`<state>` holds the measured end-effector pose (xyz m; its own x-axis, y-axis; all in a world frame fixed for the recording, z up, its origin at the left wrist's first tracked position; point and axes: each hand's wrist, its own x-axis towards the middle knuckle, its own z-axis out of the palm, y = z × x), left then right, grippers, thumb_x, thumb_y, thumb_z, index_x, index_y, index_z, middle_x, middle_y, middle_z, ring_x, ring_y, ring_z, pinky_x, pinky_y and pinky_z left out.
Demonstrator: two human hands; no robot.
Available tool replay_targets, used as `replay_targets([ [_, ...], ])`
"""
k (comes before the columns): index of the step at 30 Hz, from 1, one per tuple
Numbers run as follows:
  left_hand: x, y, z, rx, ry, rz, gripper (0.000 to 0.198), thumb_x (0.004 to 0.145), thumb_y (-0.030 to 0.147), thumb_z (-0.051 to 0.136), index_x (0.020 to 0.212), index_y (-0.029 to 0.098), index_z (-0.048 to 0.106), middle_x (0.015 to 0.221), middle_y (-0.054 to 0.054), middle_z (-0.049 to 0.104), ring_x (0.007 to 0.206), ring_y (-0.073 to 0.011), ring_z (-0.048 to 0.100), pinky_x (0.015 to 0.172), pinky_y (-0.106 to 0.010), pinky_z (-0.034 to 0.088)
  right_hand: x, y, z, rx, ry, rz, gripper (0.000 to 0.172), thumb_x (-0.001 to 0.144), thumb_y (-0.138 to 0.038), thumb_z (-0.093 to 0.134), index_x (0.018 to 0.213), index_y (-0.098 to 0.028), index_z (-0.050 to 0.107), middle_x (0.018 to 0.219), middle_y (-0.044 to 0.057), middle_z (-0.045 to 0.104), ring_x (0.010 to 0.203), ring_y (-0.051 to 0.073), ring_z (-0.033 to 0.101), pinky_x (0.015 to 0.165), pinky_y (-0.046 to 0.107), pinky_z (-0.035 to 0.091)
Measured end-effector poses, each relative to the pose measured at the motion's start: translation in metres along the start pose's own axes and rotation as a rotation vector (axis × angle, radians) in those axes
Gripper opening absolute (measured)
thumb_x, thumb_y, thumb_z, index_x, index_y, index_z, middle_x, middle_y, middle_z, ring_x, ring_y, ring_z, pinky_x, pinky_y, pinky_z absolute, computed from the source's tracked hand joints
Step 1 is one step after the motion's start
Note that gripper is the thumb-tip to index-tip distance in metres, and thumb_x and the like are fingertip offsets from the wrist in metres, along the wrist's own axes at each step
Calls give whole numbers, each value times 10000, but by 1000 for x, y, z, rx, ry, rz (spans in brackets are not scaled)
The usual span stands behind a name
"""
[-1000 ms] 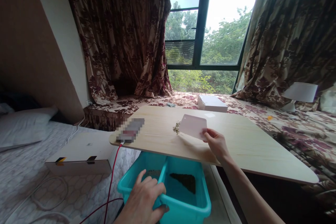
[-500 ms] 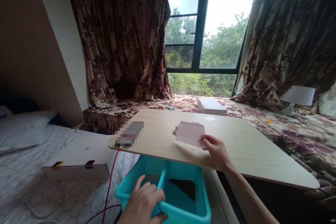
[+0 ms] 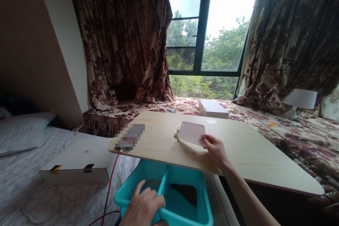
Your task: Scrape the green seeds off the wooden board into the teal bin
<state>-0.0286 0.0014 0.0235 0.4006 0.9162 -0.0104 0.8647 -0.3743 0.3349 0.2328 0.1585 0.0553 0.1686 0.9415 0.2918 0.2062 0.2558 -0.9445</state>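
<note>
On the table (image 3: 251, 155) the right hand (image 3: 215, 150) pinches a pale pink card (image 3: 192, 133) by its near corner, far edge against the dark crumbs (image 3: 176, 135) — it looks thin, light and probably bendy. The left hand (image 3: 144, 206) has its grip curled over the teal bin (image 3: 185, 216) rim below.

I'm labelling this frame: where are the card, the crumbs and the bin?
card (image 3: 191, 132), head view, middle of its face.
crumbs (image 3: 176, 135), head view, middle of the pile.
bin (image 3: 162, 183), head view, its divider.

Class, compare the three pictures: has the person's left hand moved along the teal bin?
No. The left hand stays draped over the middle divider of the teal bin, fingers on the same spot; only the camera view has shifted.
</note>
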Motion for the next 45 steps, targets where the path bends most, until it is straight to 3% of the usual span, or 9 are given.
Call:
replay_targets([
  [13, 2, 9, -11, 43, -91, -64, 153, 722, 216, 677, 837, 229, 576, 866, 11, 634, 933, -214, 595, 1076, -568, 200, -4, -2, -8, -13, -9, 7, 271, 645, -372, 612, 761, -151, 718, 691, 45, 694, 626, 169, 586, 555, 272, 474],
  [33, -2, 8, -9, 29, -3, -64, 127, 730, 206, 662, 813, 221, 567, 836, 15, 617, 902, -192, 587, 1066, -554, 218, -5, 0, -6, -32, 14, 12, 275, 639, -363, 601, 775, -157, 724, 719, 56, 710, 657, 191, 615, 558, 280, 491],
  [45, -5, 1, 4, 1, 146, -32, 163, 705, 196, 699, 780, 237, 562, 772, 52, 586, 827, -182, 571, 1061, -525, 224, -6, 3, -4, -23, -18, 11, 310, 641, -387, 624, 809, -152, 739, 781, 74, 734, 728, 220, 651, 580, 295, 516],
])
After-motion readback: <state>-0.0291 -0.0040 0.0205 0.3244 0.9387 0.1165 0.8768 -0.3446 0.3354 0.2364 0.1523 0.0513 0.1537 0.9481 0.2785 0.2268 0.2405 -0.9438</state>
